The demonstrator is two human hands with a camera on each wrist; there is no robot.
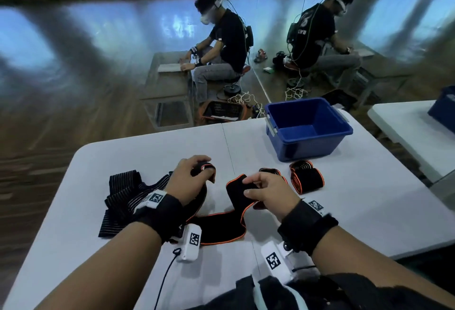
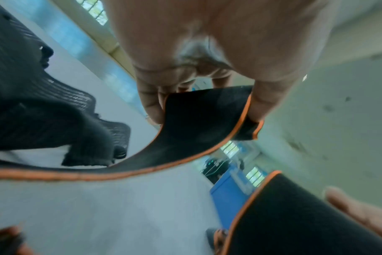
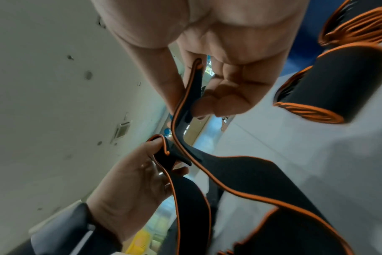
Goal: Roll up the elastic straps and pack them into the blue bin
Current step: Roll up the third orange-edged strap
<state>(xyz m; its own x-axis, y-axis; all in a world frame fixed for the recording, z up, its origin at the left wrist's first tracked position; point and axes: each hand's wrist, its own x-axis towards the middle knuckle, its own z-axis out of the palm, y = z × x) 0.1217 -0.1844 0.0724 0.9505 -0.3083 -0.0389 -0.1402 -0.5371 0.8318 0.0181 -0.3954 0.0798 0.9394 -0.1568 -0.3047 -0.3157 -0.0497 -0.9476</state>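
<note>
- Your left hand (image 1: 189,176) pinches one end of the long black elastic strap with orange piping (image 1: 221,226), fingers and thumb curled round the tip; the left wrist view shows that end bent over between thumb and fingers (image 2: 150,103).
- Your right hand (image 1: 268,192) pinches the other end of the same strap, thumb on one face and fingertips (image 3: 209,105) on the other, just to the right of your left hand.
- Between your two hands the strap droops in a loose U and lies on the white folding table (image 1: 344,198) towards your wrists (so it is not yet wound at all, by the look of it).
- Judging from this, you are at the start of a roll: both ends found, no coil begun. The next move calls for choosing one end as the core, folding it tightly on itself and winding on, while the other hand keeps the band flat and square so the orange edges stack.
- Just beyond your right hand sit two rolled black-and-orange straps (image 1: 306,179), finished but not packed.
- Outside your left hand lies a crumpled black ribbed strap with pale stripes (image 1: 125,198), unrolled.
- Farther out, beyond the rolled pair, stands the blue plastic bin (image 1: 307,152); no straps show inside it.
</note>
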